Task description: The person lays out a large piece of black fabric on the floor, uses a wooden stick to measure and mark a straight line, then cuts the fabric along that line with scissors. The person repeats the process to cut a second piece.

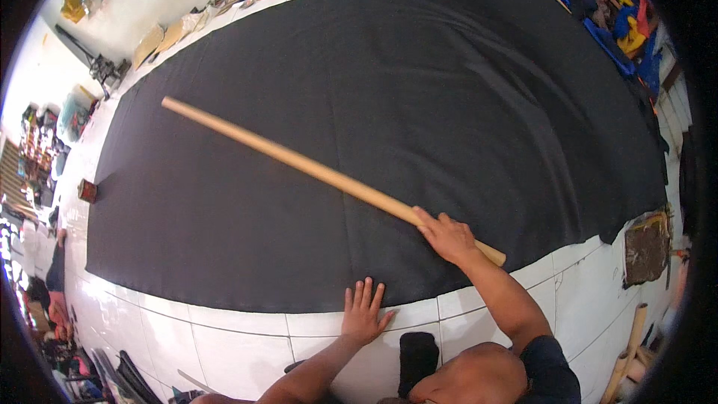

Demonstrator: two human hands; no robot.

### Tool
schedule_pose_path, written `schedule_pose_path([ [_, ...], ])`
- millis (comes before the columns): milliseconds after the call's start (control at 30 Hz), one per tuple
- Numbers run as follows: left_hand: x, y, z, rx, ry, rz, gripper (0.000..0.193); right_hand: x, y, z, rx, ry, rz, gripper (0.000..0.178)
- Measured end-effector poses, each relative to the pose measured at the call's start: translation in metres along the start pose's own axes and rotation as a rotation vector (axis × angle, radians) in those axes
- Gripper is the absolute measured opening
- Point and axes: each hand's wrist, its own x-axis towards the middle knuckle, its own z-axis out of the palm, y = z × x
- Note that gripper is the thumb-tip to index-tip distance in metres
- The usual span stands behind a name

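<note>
A large sheet of black fabric lies spread flat over a white tiled floor. A long, light wooden stick lies diagonally across it, from upper left to lower right. My right hand grips the stick near its lower right end and presses it on the cloth. My left hand lies flat with fingers spread on the fabric's near edge, partly on the tile.
Piles of blue, yellow and black cloth scraps crowd the far right edge. Cardboard pieces lie at the far left. A small dark tin stands left of the fabric. A dark mat and wooden sticks lie at right.
</note>
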Motion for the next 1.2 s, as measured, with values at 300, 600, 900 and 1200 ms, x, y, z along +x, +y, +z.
schedule_pose_path([
  [300,-0.007,-0.003,0.005,-0.134,0.042,0.026,0.079,-0.029,0.137,-0.010,0.214,0.210,0.510,0.052],
  [600,-0.011,-0.001,0.004,-0.123,0.049,0.166,0.076,0.024,0.100,-0.036,0.101,0.314,0.258,0.056],
  [900,-0.011,0.017,-0.015,-0.054,-0.104,0.068,0.072,0.194,-0.062,-0.031,-0.106,0.124,-0.245,0.052],
  [1200,-0.015,0.018,-0.008,-0.273,0.045,0.071,0.074,0.334,-0.124,-0.028,0.083,0.184,-0.057,0.052],
])
